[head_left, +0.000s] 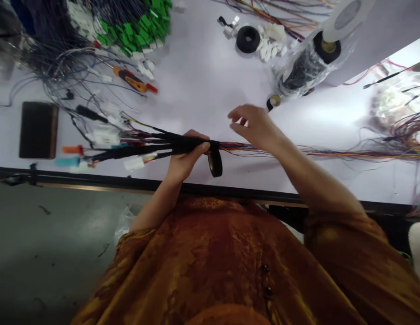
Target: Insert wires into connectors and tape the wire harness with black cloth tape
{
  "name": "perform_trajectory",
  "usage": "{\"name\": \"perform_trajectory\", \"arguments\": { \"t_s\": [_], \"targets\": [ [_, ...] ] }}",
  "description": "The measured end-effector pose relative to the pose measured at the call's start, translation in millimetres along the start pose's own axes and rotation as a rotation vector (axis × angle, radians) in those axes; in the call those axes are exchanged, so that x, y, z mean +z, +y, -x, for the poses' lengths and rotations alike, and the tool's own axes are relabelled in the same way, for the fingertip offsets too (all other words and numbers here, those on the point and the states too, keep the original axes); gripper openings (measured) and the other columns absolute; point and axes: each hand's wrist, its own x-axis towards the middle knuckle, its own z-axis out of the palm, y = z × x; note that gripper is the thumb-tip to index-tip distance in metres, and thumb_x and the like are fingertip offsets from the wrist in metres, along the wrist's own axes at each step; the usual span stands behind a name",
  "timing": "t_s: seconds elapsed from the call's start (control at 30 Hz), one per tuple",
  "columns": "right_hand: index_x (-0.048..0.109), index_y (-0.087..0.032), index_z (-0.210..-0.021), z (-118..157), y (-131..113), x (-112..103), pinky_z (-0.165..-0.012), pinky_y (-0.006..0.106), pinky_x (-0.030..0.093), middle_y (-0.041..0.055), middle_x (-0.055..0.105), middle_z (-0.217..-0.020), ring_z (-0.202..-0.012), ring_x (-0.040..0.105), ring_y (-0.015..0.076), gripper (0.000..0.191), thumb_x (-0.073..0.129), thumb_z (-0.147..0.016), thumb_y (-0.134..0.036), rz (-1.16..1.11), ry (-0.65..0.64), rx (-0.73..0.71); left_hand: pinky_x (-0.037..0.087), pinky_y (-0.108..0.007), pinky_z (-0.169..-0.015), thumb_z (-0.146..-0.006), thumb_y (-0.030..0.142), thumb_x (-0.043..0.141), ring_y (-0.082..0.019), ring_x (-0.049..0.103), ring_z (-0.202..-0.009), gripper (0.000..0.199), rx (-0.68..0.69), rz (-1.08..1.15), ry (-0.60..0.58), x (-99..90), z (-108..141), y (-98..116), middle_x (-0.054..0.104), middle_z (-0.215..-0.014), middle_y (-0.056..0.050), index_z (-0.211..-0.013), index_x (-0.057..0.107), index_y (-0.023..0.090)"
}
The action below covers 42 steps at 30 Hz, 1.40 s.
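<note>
My left hand (188, 155) is closed round a wire harness (186, 143) where its branches, wrapped in black tape, join into one trunk. From the wrapped end of the trunk hangs a roll of black tape (215, 163), just right of my left thumb. Beyond it the bare coloured wires (244, 146) run off to the right. Above those wires my right hand (252, 124) is raised, slightly blurred, with its fingers apart and nothing in them. To the left, the branches end in connectors, among them an orange one (72, 150) and a light blue one (67, 161).
A dark brown rectangular object (38, 130) lies at the left. Orange-handled pliers (130, 80), green connectors (138, 29) and tangled wires are at the upper left. Another black tape roll (248, 39) and plastic-wrapped rolls (308, 63) sit at the upper right. The table's dark edge (250, 194) runs before me.
</note>
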Motion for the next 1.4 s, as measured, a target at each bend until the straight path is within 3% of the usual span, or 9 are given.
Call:
{"name": "perform_trajectory", "arguments": {
  "t_s": [0.13, 0.37, 0.5, 0.63, 0.83, 0.93, 1.03, 1.17, 1.4],
  "targets": [
    [0.075, -0.016, -0.094, -51, 7, 8, -0.078, 0.032, 0.054, 0.0055, 0.077, -0.087, -0.086, 0.072, 0.0187, 0.017, 0.079, -0.08, -0.024, -0.056, -0.646, 0.148, 0.059, -0.032, -0.076, -0.083, 0.031, 0.081, -0.015, 0.068, -0.082, 0.011, 0.196, -0.102, -0.082, 1.6, -4, 17, 0.067, -0.089, -0.002, -0.089, 0.074, 0.024],
    [0.073, -0.015, -0.082, -56, -6, 46, -0.07, 0.031, 0.056, 0.0069, 0.073, -0.074, -0.074, 0.069, 0.0185, 0.019, 0.076, -0.081, -0.034, -0.536, -0.875, 0.208, 0.06, -0.032, -0.074, -0.078, 0.03, 0.085, -0.017, 0.068, -0.082, 0.012, 0.184, -0.17, -0.136, -4.4, -9, 20, 0.069, -0.086, -0.004, -0.086, 0.076, 0.025],
    [0.069, -0.02, -0.075, -69, -8, 44, -0.064, 0.029, 0.051, 0.0045, 0.071, -0.078, -0.073, 0.065, 0.0175, 0.012, 0.071, -0.083, -0.028, -0.81, -0.582, 0.27, 0.056, -0.025, -0.063, -0.079, 0.034, 0.084, -0.012, 0.064, -0.069, 0.016, 0.042, -0.12, -0.044, -7.2, -6, 1, 0.066, -0.08, -0.002, -0.086, 0.075, 0.023],
    [0.066, -0.02, -0.08, -52, -14, 31, -0.057, 0.027, 0.046, 0.0032, 0.07, -0.085, -0.069, 0.061, 0.0148, 0.018, 0.067, -0.087, -0.036, -0.951, -0.251, 0.136, 0.048, -0.02, -0.051, -0.083, 0.042, 0.081, -0.008, 0.058, -0.053, 0.025, -0.165, -0.006, 0.057, -7.5, -8, -21, 0.06, -0.061, 0.003, -0.088, 0.07, 0.019],
    [0.066, -0.025, -0.117, 29, -15, 69, -0.088, 0.035, 0.056, 0.0053, 0.074, -0.112, -0.1, 0.069, 0.0198, 0.026, 0.056, -0.093, -0.027, -0.497, 0.141, -0.188, 0.046, -0.02, -0.052, -0.079, 0.041, 0.084, -0.008, 0.057, -0.055, 0.027, -0.112, -0.029, 0.139, -4.1, -17, -28, 0.064, -0.068, 0.003, -0.086, 0.07, 0.019],
    [0.064, -0.025, -0.128, 51, -11, 92, -0.107, 0.041, 0.051, 0.0084, 0.066, -0.139, -0.126, 0.063, 0.0218, 0.039, 0.045, -0.095, -0.017, -0.233, 0.159, -0.333, 0.045, -0.022, -0.052, -0.08, 0.043, 0.083, -0.008, 0.055, -0.054, 0.027, -0.103, -0.075, 0.136, -2.9, -17, -24, 0.061, -0.064, 0.003, -0.085, 0.07, 0.02],
    [0.07, -0.023, -0.114, 53, -11, 88, -0.11, 0.047, 0.048, 0.0097, 0.065, -0.139, -0.126, 0.062, 0.0256, 0.027, 0.047, -0.101, -0.028, -0.078, 0.151, -0.372, 0.047, -0.024, -0.055, -0.082, 0.043, 0.082, -0.01, 0.056, -0.056, 0.025, -0.094, -0.141, 0.104, -1.7, -14, -14, 0.061, -0.063, 0.002, -0.085, 0.072, 0.021],
    [0.066, -0.023, -0.108, 38, -21, 70, -0.104, 0.053, 0.046, 0.0141, 0.068, -0.124, -0.119, 0.06, 0.0343, 0.025, 0.066, -0.093, -0.043, 0.049, 0.303, -0.179, 0.049, -0.024, -0.056, -0.083, 0.041, 0.081, -0.01, 0.057, -0.057, 0.021, -0.069, -0.199, 0.076, 1.8, -7, 4, 0.064, -0.066, 0.001, -0.088, 0.074, 0.022],
    [0.048, -0.02, -0.122, 8, -24, 87, -0.077, 0.036, 0.048, 0.0082, 0.069, -0.092, -0.088, 0.067, 0.0271, 0.034, 0.059, -0.092, -0.031, -0.048, 0.112, 0.171, 0.053, -0.024, -0.05, -0.078, 0.049, 0.084, -0.01, 0.06, -0.048, 0.035, -0.161, 0.033, 0.115, 16.3, -2, -6, 0.064, -0.062, 0.003, -0.094, 0.072, 0.019]
  ]
}}
